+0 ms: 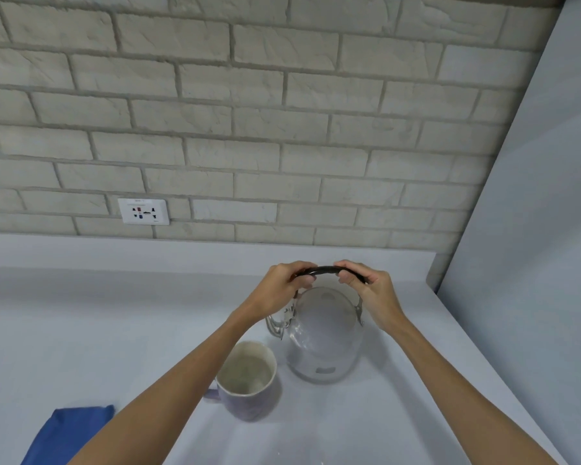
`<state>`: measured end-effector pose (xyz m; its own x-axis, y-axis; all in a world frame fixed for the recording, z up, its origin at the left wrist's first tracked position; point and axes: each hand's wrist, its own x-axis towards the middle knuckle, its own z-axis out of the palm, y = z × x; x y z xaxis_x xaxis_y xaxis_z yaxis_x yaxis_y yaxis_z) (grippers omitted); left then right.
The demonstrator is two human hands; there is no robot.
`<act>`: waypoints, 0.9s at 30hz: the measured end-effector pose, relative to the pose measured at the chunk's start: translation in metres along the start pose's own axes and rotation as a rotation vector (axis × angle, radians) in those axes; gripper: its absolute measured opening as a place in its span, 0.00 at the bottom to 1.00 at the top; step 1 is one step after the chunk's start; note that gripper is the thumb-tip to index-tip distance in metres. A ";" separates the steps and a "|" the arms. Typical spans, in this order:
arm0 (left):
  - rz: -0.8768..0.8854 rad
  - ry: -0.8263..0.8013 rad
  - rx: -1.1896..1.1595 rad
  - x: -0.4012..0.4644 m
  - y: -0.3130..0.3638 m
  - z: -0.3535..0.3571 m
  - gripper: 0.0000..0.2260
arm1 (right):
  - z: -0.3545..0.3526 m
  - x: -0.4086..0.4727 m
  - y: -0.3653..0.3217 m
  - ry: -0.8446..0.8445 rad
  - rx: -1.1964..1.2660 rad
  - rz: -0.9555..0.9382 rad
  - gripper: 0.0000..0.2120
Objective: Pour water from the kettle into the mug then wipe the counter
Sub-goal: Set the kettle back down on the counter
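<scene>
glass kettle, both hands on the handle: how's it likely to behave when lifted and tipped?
The kettle looks like clear glass, so probably fragile; knocking the mug beside it is a risk. Its thin arched handle seems to hang on side brackets, so the body may swing. The left hand and right hand both grip it, hinting at some weight; the water level is unclear.

I'm in a home kitchen: pale counter (81,330), whitewashed brick backsplash (249,129), a wall socket (144,211) above the counter's back edge.
</scene>
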<state>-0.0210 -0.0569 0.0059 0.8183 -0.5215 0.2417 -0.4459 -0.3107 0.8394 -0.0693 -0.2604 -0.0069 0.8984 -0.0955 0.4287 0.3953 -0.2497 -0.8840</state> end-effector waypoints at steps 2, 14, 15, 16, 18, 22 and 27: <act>-0.016 0.007 0.019 0.004 -0.010 0.004 0.11 | 0.003 0.003 0.012 -0.009 0.005 0.025 0.11; -0.062 0.043 0.073 0.020 -0.034 0.007 0.11 | 0.015 0.023 0.043 -0.008 0.019 0.111 0.11; -0.064 0.046 0.074 0.021 -0.034 0.006 0.11 | 0.016 0.025 0.043 -0.008 0.020 0.113 0.11; -0.067 0.049 0.074 0.022 -0.034 0.006 0.11 | 0.016 0.026 0.043 -0.004 0.023 0.116 0.11; -0.069 0.052 0.081 0.025 -0.034 0.006 0.11 | 0.018 0.027 0.044 0.005 0.029 0.118 0.11; -0.071 0.055 0.088 0.026 -0.034 0.006 0.11 | 0.019 0.027 0.045 0.014 0.022 0.118 0.11; -0.084 0.061 0.119 0.022 -0.031 0.005 0.16 | 0.015 0.024 0.036 -0.038 -0.008 0.153 0.11</act>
<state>0.0090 -0.0630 -0.0173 0.8736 -0.4414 0.2051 -0.4115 -0.4449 0.7954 -0.0304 -0.2568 -0.0312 0.9546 -0.0960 0.2820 0.2523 -0.2427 -0.9367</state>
